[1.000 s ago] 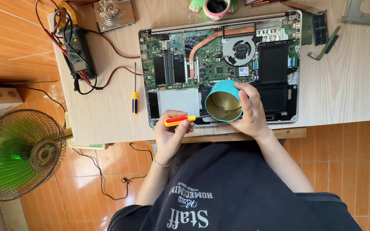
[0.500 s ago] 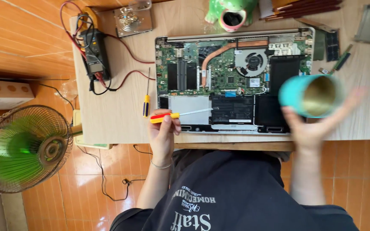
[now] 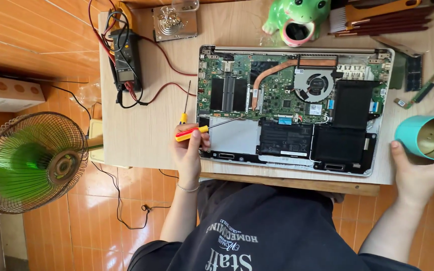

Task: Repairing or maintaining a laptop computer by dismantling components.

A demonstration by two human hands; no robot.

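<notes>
Left hand (image 3: pixel 188 150) grips red-yellow screwdriver (image 3: pixel 193 132) at nine o'clock of the laptop (image 3: pixel 297 108); right hand (image 3: pixel 418 173) holds teal cup (image 3: pixel 428 136) at three.

The wooden table (image 3: pixel 141 130) is showing a smooth, pale, matt grain. The screwdriver (image 3: pixel 192 132) in the left hand (image 3: pixel 189 150) is displaying a glossy red and yellow plastic handle. The teal cup (image 3: pixel 428 136), held by the right hand (image 3: pixel 418 173), is gleaming brassy metal inside. The far frog pot (image 3: pixel 297 17) is shining like glazed ceramic.
</notes>
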